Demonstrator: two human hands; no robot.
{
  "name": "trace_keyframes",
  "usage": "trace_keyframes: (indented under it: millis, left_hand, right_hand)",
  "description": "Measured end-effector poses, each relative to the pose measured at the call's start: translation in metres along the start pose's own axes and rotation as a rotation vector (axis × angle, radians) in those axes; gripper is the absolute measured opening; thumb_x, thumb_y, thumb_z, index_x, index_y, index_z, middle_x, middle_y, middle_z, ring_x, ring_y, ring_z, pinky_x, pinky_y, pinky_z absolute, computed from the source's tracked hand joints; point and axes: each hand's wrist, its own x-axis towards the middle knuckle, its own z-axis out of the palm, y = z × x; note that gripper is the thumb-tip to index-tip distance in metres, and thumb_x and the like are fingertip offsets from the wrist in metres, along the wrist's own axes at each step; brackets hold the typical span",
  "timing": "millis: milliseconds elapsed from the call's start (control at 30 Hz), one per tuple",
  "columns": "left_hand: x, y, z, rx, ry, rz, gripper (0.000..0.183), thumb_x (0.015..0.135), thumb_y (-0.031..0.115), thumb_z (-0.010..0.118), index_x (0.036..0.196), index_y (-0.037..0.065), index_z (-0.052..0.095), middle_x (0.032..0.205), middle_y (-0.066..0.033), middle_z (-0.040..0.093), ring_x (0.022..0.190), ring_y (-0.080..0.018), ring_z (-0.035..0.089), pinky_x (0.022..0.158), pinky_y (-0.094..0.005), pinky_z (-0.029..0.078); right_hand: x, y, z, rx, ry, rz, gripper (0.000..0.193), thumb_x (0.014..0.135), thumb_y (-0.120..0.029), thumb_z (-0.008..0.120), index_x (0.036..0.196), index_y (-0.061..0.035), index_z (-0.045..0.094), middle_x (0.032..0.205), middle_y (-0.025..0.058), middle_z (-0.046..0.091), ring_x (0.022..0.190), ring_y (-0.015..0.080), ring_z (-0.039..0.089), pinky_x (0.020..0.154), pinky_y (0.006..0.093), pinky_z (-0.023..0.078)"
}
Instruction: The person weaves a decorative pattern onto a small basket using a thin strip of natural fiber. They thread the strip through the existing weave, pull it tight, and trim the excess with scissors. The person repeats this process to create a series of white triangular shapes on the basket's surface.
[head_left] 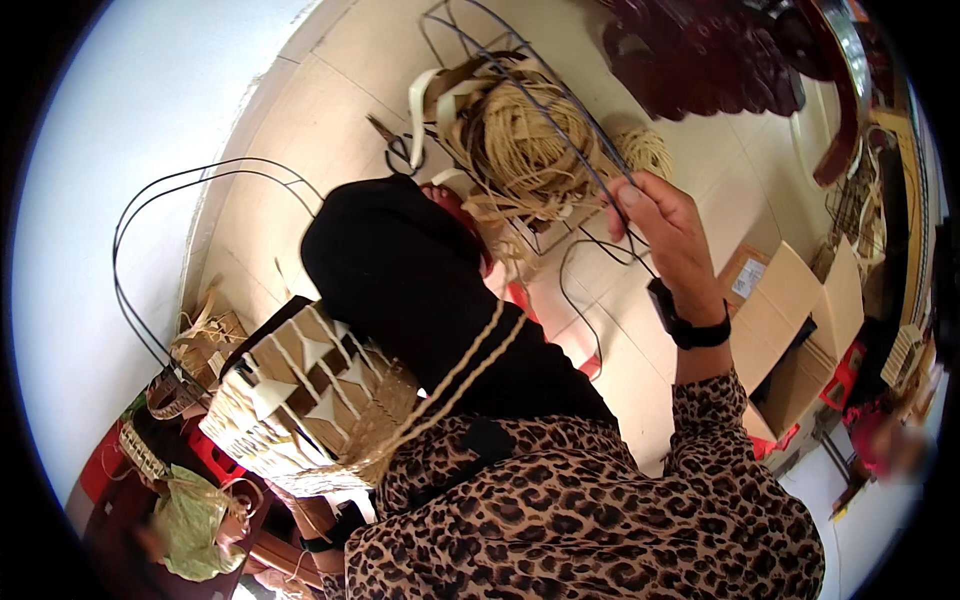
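Observation:
A partly woven straw basket (310, 400) on a black wire frame lies tilted over my lap at the left. Pale strands and white pieces cross its open side, and its long wire handle (150, 190) reaches up and left. My left hand (292, 502) is behind the basket's lower edge, with its fingers mostly hidden. Two twisted straw cords (455, 382) run from the basket up to the right. Held out ahead, my right hand (655, 225) is closed, thumb against fingers, on a black wire frame (560, 95). A large bundle of straw cord (525, 135) shows beneath that frame.
Scissors (395, 148) lie on the tiled floor left of the bundle. To the right stands an opened cardboard box (800, 330); dark carved furniture (710, 55) is at the top right. A pale green bag (198, 525) sits at the lower left, near the white wall (110, 130).

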Motion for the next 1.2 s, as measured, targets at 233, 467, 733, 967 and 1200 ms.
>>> trace_keyframes:
  millis: [233, 467, 733, 967, 1200]
  left_hand:
    - [-0.013, -0.013, -0.004, -0.142, -0.038, -0.015, 0.044, 0.097, 0.028, 0.045, 0.129, -0.002, 0.047, 0.122, -0.0142, 0.059, 0.104, -0.0243, 0.061, 0.089, -0.0364, 0.050]
    - [-0.022, -0.023, 0.002, -0.256, -0.058, -0.041, 0.047, 0.098, 0.032, 0.042, 0.132, -0.001, 0.046, 0.125, -0.0137, 0.058, 0.107, -0.0254, 0.060, 0.092, -0.0379, 0.049]
    - [-0.033, -0.035, 0.014, -0.402, -0.108, -0.066, 0.051, 0.099, 0.036, 0.039, 0.134, 0.000, 0.045, 0.128, -0.0131, 0.057, 0.111, -0.0267, 0.058, 0.096, -0.0397, 0.048]
    - [-0.047, -0.034, 0.032, -0.399, 0.001, -0.003, 0.057, 0.102, 0.046, 0.034, 0.139, 0.003, 0.042, 0.134, -0.0113, 0.054, 0.117, -0.0268, 0.055, 0.102, -0.0413, 0.043]
    - [-0.063, -0.042, 0.048, -0.354, 0.008, -0.073, 0.065, 0.096, 0.049, 0.046, 0.140, 0.002, 0.039, 0.134, -0.0109, 0.053, 0.116, -0.0271, 0.056, 0.100, -0.0419, 0.045]
  right_hand:
    - [-0.004, -0.025, 0.016, -0.418, 0.278, -0.436, 0.016, 0.090, -0.009, 0.059, 0.101, 0.0016, 0.063, 0.089, 0.0065, 0.062, 0.082, 0.0129, 0.056, 0.078, 0.0258, 0.045]
    - [-0.013, -0.044, 0.056, -0.427, 0.145, -0.828, 0.015, 0.083, 0.001, 0.061, 0.098, -0.0001, 0.064, 0.093, 0.0115, 0.063, 0.083, 0.0204, 0.060, 0.076, 0.0296, 0.048]
    - [0.018, -0.001, 0.084, -0.501, -0.158, -0.458, 0.013, 0.083, -0.004, 0.061, 0.095, 0.0007, 0.063, 0.088, 0.0137, 0.063, 0.078, 0.0267, 0.061, 0.070, 0.0324, 0.049]
    - [0.088, 0.027, 0.107, -0.662, -0.203, -0.450, 0.018, 0.084, -0.012, 0.060, 0.097, -0.0005, 0.065, 0.086, 0.0167, 0.064, 0.080, 0.0328, 0.064, 0.071, 0.0388, 0.049]
    - [0.164, 0.091, 0.138, -0.800, -0.292, -0.344, 0.019, 0.079, -0.015, 0.055, 0.084, 0.0016, 0.062, 0.082, 0.0207, 0.063, 0.080, 0.0401, 0.061, 0.073, 0.0464, 0.048]
